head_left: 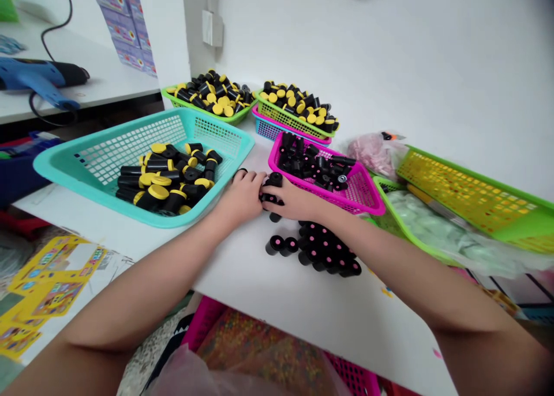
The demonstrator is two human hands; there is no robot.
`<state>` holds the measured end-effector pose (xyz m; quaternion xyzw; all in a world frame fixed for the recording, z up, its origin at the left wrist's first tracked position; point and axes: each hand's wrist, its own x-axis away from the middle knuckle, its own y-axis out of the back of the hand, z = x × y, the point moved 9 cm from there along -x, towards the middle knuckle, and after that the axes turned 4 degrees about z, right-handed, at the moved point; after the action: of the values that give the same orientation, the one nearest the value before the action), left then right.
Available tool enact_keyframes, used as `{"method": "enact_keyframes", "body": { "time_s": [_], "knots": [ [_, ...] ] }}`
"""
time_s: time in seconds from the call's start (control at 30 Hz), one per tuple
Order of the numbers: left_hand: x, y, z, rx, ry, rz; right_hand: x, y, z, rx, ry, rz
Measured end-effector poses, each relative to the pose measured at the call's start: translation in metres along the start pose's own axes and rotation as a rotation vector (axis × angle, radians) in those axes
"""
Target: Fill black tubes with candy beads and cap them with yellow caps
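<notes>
blue tool [41,75] cut off, black cylinders [321,250] partly hidden

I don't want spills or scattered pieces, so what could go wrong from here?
The right forearm crosses close to the standing pink-dotted black pieces and might topple some. The left hand sits beside the turquoise basket and could nudge it. The stacked green basket at the back is heaped with yellow-capped pieces, so a bump might spill a few.

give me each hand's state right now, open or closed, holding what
Left hand: fingers partly curled, beside the black cylinders; whether it holds any cannot be told.
Right hand: closed around black cylinders.
</notes>
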<state>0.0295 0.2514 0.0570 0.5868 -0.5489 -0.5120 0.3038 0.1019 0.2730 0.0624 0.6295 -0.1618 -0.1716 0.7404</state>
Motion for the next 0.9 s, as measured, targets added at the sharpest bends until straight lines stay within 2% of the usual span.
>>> {"method": "enact_keyframes", "body": {
  "time_s": [0.17,0.3,0.4,0.53,0.6,0.7,0.73,0.8,0.9],
  "knots": [
    [0.002,0.001,-0.009,0.032,-0.021,-0.049,0.005,0.015,-0.005,-0.083,-0.044,-0.153],
    [-0.003,-0.007,0.0,0.042,0.019,-0.046,0.02,0.052,-0.005,-0.084,-0.09,-0.322],
    [-0.006,-0.008,0.006,0.051,0.021,-0.089,0.035,0.072,-0.005,-0.131,-0.126,-0.311],
    [-0.006,0.004,0.0,0.151,-0.054,-0.106,0.059,0.071,-0.02,-0.221,-0.301,-0.243],
    [-0.003,0.01,-0.017,0.278,-0.227,-0.03,0.069,0.061,-0.023,-0.232,-0.363,-0.177],
    [0.007,0.006,-0.042,0.398,-0.487,0.224,0.078,0.045,-0.017,-0.196,-0.365,-0.02],
    [0.01,0.0,-0.044,0.412,-0.509,0.311,0.08,0.041,-0.014,-0.18,-0.358,0.025],
    [0.011,-0.011,-0.041,0.443,-0.47,0.427,0.083,0.036,-0.01,-0.154,-0.347,0.092],
    [0.012,-0.026,-0.036,0.494,-0.418,0.52,0.084,0.03,-0.009,-0.103,-0.355,0.156]
  ]
}}
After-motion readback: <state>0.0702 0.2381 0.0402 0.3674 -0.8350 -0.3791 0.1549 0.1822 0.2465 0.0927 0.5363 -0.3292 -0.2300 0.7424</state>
